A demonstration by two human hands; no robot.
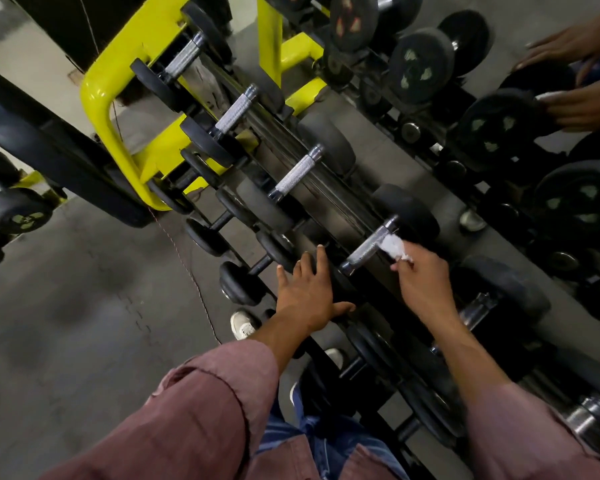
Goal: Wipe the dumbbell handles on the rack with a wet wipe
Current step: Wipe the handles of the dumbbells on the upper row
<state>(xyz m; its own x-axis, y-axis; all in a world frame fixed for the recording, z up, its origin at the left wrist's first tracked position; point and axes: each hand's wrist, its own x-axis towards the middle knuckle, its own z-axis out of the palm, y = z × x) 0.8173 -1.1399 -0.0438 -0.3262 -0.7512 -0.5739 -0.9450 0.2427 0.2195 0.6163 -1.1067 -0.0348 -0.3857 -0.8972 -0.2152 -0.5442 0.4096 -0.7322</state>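
A black dumbbell rack (329,202) runs diagonally from upper left to lower right, with several black dumbbells with knurled chrome handles on its top tier. My right hand (425,289) pinches a crumpled white wet wipe (394,247) against the right side of the nearest chrome handle (368,249). My left hand (309,292) rests with fingers spread flat on the black end of that same dumbbell, at the rack's near edge. Three other handles (297,174) (238,109) (184,57) lie further up the tier, untouched.
Yellow rack frame (101,98) stands at upper left. Smaller dumbbells (243,282) sit on a lower tier beside my white shoe (243,325). A mirror behind the rack shows reflected dumbbells and hands (582,102). Grey floor (66,306) spreads to the left.
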